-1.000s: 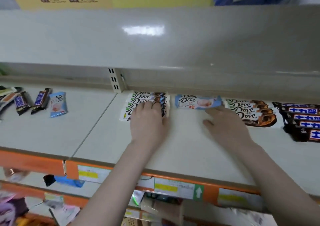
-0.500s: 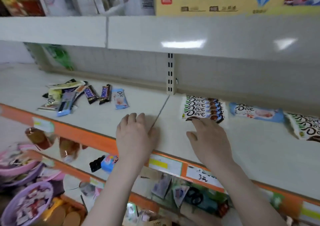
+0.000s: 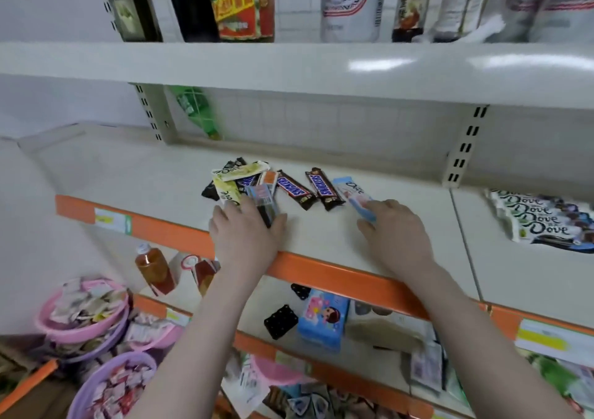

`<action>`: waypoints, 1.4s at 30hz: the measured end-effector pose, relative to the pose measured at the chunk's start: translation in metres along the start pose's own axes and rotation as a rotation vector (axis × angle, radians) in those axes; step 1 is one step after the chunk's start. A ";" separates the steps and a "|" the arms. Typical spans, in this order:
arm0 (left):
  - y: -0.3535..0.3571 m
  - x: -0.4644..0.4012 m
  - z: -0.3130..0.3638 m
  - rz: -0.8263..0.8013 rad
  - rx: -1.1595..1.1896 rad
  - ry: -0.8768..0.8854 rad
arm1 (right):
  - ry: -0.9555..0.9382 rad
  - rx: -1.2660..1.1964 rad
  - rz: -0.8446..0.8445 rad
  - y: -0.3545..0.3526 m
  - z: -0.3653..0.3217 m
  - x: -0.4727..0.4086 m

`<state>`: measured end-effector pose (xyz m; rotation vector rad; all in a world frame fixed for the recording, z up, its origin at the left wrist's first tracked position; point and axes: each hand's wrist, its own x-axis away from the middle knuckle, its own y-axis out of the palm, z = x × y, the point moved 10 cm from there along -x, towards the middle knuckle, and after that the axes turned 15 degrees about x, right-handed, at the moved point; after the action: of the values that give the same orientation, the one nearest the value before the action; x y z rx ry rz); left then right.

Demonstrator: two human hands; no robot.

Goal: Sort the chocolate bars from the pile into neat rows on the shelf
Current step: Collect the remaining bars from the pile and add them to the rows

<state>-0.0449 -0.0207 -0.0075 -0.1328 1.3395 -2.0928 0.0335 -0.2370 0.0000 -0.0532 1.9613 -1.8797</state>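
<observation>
Brown Snickers bars (image 3: pixel 324 189), pale blue Dove bar (image 3: pixel 353 195), orange shelf edge (image 3: pixel 167 229), seemingly pink tubs (image 3: pixel 80 325).

I stand in a small shop: metal shelves (image 3: pixel 321 65) with orange price-label strips (image 3: pixel 167 232), bottles (image 3: pixel 131 3) above, Snickers bars (image 3: pixel 324 188) and candy baskets (image 3: pixel 83 315).

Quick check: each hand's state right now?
Left hand: open, fingers resting on the pile's near bars.
Right hand: open, fingertips touching the light-blue Dove bar.

Shelf (image 3: pixel 337 235) is smooth cream painted metal with a soft sheen; bar wrappers (image 3: pixel 294 188) are glossy film; bottles (image 3: pixel 154 269) clear plastic.
</observation>
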 end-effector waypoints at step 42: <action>0.045 -0.088 -0.031 -0.112 0.135 -0.372 | 0.181 -0.132 -0.202 0.064 0.014 -0.081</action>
<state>0.0327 0.0411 -0.0383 -0.5224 0.9856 -2.1135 0.1284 -0.2197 -0.0397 -0.1283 2.2772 -1.9351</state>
